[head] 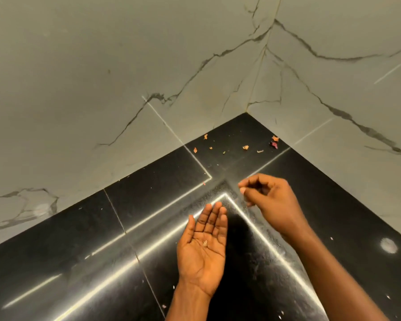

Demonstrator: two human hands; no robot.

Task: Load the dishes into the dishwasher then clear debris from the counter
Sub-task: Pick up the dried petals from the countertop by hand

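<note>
Near: left hand (pixel 199 258) flat, palm up, one scrap (pixel 205 243) on it. Just beyond: right hand (pixel 271 195) curled toward a pinch, contents impossible to tell. Keep palm level; pinch far debris (pixel 245 147) piece by piece. Glossy black counter (pixel 79 251); veined marble walls (pixel 102 66) cornering behind.

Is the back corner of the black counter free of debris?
No, several orange scraps and a reddish piece lie on the counter close to its back corner.
</note>
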